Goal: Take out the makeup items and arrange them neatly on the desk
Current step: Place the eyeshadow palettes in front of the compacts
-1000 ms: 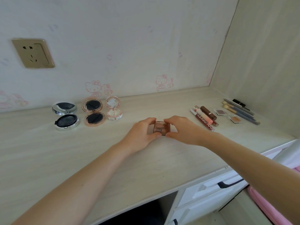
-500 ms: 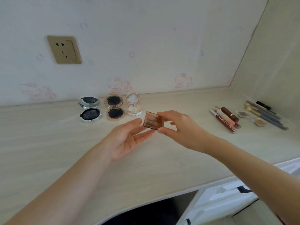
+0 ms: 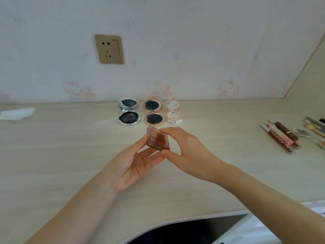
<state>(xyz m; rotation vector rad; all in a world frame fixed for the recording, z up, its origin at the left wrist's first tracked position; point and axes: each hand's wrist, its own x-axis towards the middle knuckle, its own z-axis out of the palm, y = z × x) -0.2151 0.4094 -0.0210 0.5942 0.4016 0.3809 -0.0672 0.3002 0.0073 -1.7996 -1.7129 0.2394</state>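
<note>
Right hand (image 3: 186, 152) pinches palette (image 3: 157, 139) by edges; left hand (image 3: 133, 164) open beneath (fingertips touching). Risk: tilted palette slips, drops onto desk (image 3: 70, 155).

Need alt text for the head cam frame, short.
Two bare hands hold a small brown square palette tilted above a pale wooden desk: the right hand pinches it, and the left hand touches it with open fingers. Behind it sit three open round compacts; lip glosses lie at right.

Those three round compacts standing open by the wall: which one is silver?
The leftmost compact, below the wall socket. Its casing is silver, while the middle compact is rose-gold and the right compact is pale pink and white.
</note>
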